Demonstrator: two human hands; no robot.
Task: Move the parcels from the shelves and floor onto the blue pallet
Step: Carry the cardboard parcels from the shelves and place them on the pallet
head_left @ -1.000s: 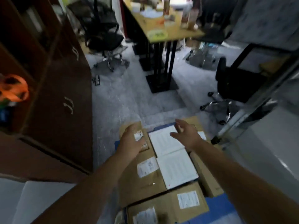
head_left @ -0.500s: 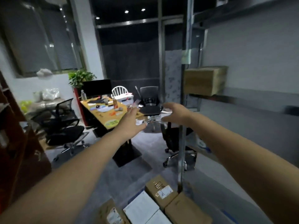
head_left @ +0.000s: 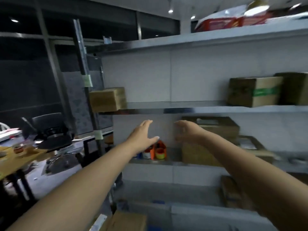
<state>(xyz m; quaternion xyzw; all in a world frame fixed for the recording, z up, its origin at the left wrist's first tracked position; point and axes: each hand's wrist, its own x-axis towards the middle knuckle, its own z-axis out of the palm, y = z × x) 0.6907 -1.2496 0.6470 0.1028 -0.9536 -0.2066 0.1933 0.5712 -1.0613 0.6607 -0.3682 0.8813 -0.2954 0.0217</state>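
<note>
There is a single wide-angle view, from a camera worn on the person's head. It faces forward, roughly level, at a grey metal shelving unit (head_left: 200, 108) that fills the right and centre and stands close, within reach of the outstretched bare arms. The left edge takes in dark windows (head_left: 25, 72) farther off. Motion blur softens details, so the tilt is probably slight.
</note>
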